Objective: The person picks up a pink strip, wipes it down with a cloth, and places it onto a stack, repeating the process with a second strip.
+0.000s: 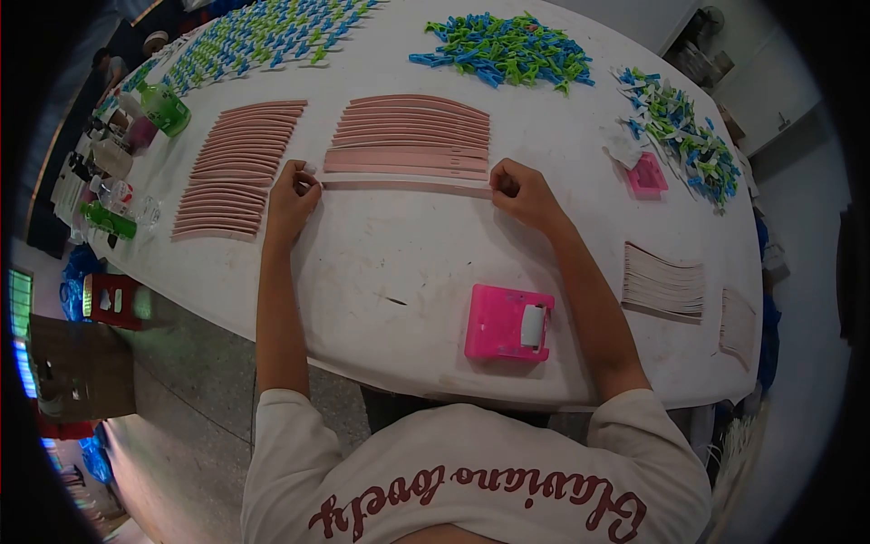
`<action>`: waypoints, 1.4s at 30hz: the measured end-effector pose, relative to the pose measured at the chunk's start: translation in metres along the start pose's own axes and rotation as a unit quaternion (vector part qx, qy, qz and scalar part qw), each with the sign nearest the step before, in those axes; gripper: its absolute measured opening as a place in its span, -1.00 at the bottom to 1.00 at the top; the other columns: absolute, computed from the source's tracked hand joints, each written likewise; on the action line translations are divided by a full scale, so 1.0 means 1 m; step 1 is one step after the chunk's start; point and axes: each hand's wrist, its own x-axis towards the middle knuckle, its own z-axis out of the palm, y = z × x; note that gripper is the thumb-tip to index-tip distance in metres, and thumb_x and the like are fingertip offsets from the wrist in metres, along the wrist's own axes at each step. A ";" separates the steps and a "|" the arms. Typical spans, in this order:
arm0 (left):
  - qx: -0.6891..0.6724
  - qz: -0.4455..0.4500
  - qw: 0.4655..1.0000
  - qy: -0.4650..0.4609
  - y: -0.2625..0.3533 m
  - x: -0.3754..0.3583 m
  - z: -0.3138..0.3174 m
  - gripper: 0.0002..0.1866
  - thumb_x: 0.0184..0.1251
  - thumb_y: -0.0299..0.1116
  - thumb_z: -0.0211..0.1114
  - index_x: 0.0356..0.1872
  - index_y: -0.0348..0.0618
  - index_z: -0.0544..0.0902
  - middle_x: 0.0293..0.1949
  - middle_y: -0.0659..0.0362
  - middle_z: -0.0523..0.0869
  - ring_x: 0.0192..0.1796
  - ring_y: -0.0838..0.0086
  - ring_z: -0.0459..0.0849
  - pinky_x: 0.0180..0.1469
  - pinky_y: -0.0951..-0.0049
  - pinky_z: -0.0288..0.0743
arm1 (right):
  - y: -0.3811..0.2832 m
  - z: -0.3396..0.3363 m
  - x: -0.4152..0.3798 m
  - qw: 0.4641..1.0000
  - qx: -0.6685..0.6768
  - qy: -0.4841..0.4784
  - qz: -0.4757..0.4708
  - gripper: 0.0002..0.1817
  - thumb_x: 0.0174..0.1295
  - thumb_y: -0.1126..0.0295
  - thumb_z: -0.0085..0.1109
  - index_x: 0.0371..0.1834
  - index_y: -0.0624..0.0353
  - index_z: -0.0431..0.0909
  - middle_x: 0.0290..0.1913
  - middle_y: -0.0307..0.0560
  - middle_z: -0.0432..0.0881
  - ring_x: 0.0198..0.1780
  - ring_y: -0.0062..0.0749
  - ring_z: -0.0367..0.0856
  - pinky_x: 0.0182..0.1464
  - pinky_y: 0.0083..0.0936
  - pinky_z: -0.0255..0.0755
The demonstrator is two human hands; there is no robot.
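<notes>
A long, narrow pink strip (408, 186) stretches between my hands along the near side of a row of similar strips. My left hand (294, 193) pinches its left end, and my right hand (527, 192) has closed fingers at its right end. Just beyond lies the row of pink strips (408, 136), side by side; the nearer ones lie flat and show small marks near their right ends. Left of my left hand is another batch of pink strips (237, 168), curved and set close together. A bright pink tape dispenser (494, 324) with a white roll stands near my right forearm.
Blue and green clips form a pile (507, 50) at the back, with another pile (693, 145) at the right. Bottles, including a green one (164, 109), crowd the left edge. A small pink box (646, 174) and pale strips (663, 283) lie to the right.
</notes>
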 end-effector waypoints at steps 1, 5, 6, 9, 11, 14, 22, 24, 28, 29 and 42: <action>-0.002 0.009 1.000 -0.001 -0.004 0.001 -0.001 -0.70 0.14 -0.58 0.23 -0.07 -0.29 0.45 -0.40 0.24 0.55 -0.49 0.69 0.43 -0.48 0.67 0.32 | 0.003 0.001 0.000 1.000 0.000 0.000 0.000 -0.84 -0.08 0.56 0.17 -0.40 0.23 0.43 -0.56 -0.23 0.48 -0.50 -0.62 0.45 -0.37 -0.62 0.39; 0.019 0.038 0.998 0.055 -0.012 0.014 -0.002 -0.70 0.16 -0.51 0.24 -0.08 -0.31 0.45 -0.43 0.23 0.56 -0.54 0.68 0.45 -0.55 0.65 0.30 | 0.013 0.001 0.008 0.989 0.003 0.146 0.023 -0.88 0.01 0.47 0.17 -0.38 0.24 0.50 -0.51 -0.19 0.56 -0.47 -0.60 0.50 -0.35 -0.61 0.41; -0.038 -0.029 0.998 0.036 0.001 0.015 -0.008 -0.71 0.17 -0.48 0.25 -0.09 -0.34 0.47 -0.45 0.22 0.56 -0.57 0.67 0.45 -0.58 0.64 0.28 | 0.011 0.001 0.010 0.982 0.007 0.177 0.067 -0.87 0.04 0.42 0.17 -0.38 0.25 0.53 -0.50 -0.17 0.59 -0.46 -0.59 0.52 -0.34 -0.61 0.42; -0.073 -0.105 0.992 0.002 0.008 0.022 -0.011 -0.74 0.18 -0.41 0.26 -0.16 -0.33 0.52 -0.52 0.25 0.55 -0.65 0.67 0.43 -0.66 0.65 0.21 | -0.007 -0.005 0.018 0.980 -0.026 0.115 0.161 -0.80 0.08 0.32 0.18 -0.38 0.25 0.61 -0.46 -0.12 0.65 -0.42 -0.53 0.58 -0.31 -0.58 0.45; -0.053 -0.108 0.993 -0.011 0.010 0.028 -0.007 -0.77 0.19 -0.37 0.27 -0.20 -0.30 0.55 -0.58 0.29 0.54 -0.70 0.68 0.40 -0.71 0.66 0.16 | -0.005 -0.002 0.024 0.977 -0.038 0.126 0.165 -0.79 0.08 0.31 0.19 -0.38 0.25 0.63 -0.45 -0.10 0.67 -0.40 -0.50 0.61 -0.29 -0.56 0.47; -0.031 -0.086 0.993 0.071 0.013 0.024 0.003 -0.65 0.16 -0.34 0.32 -0.11 -0.40 0.58 -0.42 0.17 0.66 -0.68 0.65 0.45 -0.68 0.61 0.22 | 0.000 0.003 0.029 0.973 -0.065 0.150 0.164 -0.76 0.07 0.28 0.21 -0.35 0.24 0.66 -0.41 -0.07 0.69 -0.37 -0.44 0.64 -0.25 -0.52 0.49; 0.006 -0.062 0.995 0.076 0.007 0.032 0.012 -0.68 0.14 -0.34 0.32 -0.14 -0.37 0.62 -0.43 0.20 0.66 -0.68 0.68 0.43 -0.66 0.63 0.22 | 0.008 0.005 0.027 0.972 -0.049 0.148 0.177 -0.76 0.08 0.29 0.23 -0.29 0.22 0.69 -0.38 -0.07 0.70 -0.36 -0.40 0.65 -0.21 -0.51 0.49; 0.001 -0.049 0.995 0.091 0.007 0.032 0.013 -0.66 0.14 -0.34 0.32 -0.12 -0.38 0.61 -0.40 0.19 0.68 -0.68 0.67 0.42 -0.65 0.63 0.22 | 0.002 0.005 0.025 0.974 -0.056 0.145 0.165 -0.76 0.07 0.28 0.24 -0.31 0.22 0.69 -0.38 -0.08 0.71 -0.36 -0.40 0.65 -0.22 -0.52 0.49; -0.014 -0.066 0.994 0.090 0.006 0.033 0.013 -0.62 0.13 -0.35 0.32 -0.05 -0.36 0.57 -0.32 0.17 0.71 -0.70 0.67 0.40 -0.67 0.62 0.20 | 0.002 0.005 0.026 0.972 -0.052 0.145 0.175 -0.76 0.06 0.28 0.24 -0.31 0.22 0.69 -0.37 -0.08 0.71 -0.36 -0.40 0.65 -0.23 -0.52 0.48; -0.019 -0.074 0.993 0.088 0.005 0.033 0.013 -0.61 0.13 -0.35 0.32 -0.03 -0.36 0.56 -0.30 0.15 0.72 -0.70 0.67 0.40 -0.68 0.62 0.20 | 0.003 0.005 0.026 0.974 -0.058 0.146 0.164 -0.76 0.06 0.28 0.24 -0.31 0.22 0.69 -0.37 -0.09 0.71 -0.36 -0.41 0.65 -0.23 -0.52 0.48; 0.010 -0.076 0.994 0.079 0.009 0.033 0.014 -0.60 0.16 -0.33 0.32 -0.03 -0.38 0.54 -0.27 0.14 0.74 -0.68 0.65 0.44 -0.65 0.62 0.29 | 0.007 0.006 0.026 0.979 -0.064 0.143 0.134 -0.78 0.06 0.30 0.24 -0.30 0.19 0.70 -0.39 -0.11 0.71 -0.36 -0.43 0.65 -0.21 -0.53 0.48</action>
